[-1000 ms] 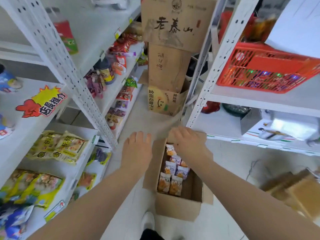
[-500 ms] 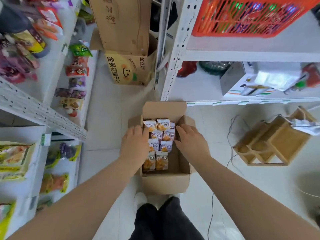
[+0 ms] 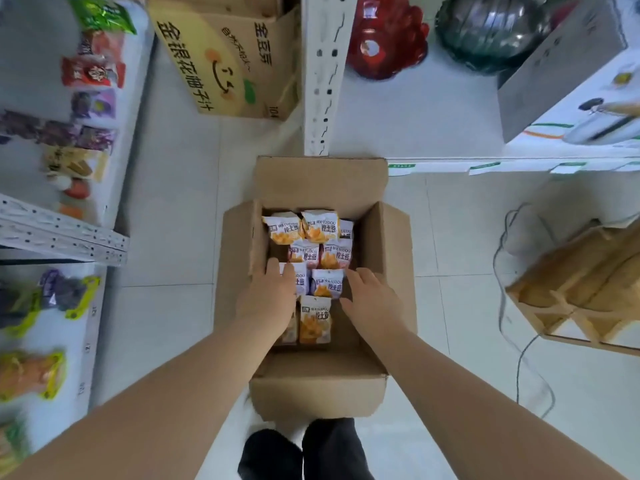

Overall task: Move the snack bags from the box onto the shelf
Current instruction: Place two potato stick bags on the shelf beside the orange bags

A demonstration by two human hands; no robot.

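Note:
An open cardboard box (image 3: 377, 306) stands on the floor between my feet and the shelf post. Inside lie several small white-and-orange snack bags (image 3: 314, 318) in two rows. My left hand (image 3: 268, 299) rests flat on the bags at the left side of the box, fingers spread, covering part of two bags. Inside the box's right wall, my right hand (image 3: 372, 299) has its fingers apart and touches the bags' right edge. Neither hand holds a bag. The white shelf (image 3: 52, 233) with other snacks runs along the left.
A printed carton (image 3: 225, 60) stands behind the box beside a white shelf post (image 3: 323, 81). A low shelf (image 3: 433, 98) at right carries red and dark glass bowls and a grey box. A wooden rack (image 3: 581, 289) and a cable (image 3: 519, 358) lie on the floor at right.
The view has tilted down until it looks straight into the box. Both hands have dropped from the box's rim into it and now rest on the bags.

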